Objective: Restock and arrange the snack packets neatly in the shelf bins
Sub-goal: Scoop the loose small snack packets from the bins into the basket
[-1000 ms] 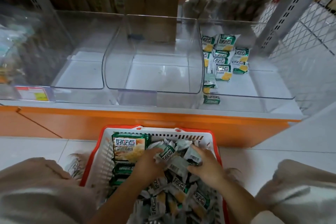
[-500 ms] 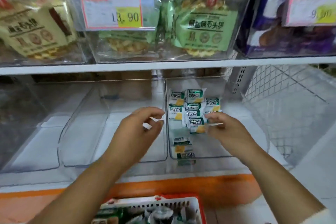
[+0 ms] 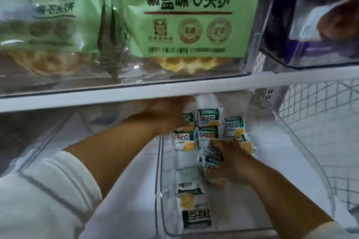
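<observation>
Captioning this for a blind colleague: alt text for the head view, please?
The right hand grips small green snack packets inside a clear shelf bin; the left hand reaches toward the stacked packets at its back. Large green bags sit above.

Head view looks forward, close into the clear bin (image 3: 303,153).

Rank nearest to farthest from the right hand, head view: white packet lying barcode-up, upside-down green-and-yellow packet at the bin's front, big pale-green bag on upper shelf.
1. Barcode-up white packet: just left of the right hand.
2. Upside-down green-and-yellow packet: front of the clear bin, towards the camera.
3. Big pale-green bag: on the white upper shelf, overhead.
</observation>
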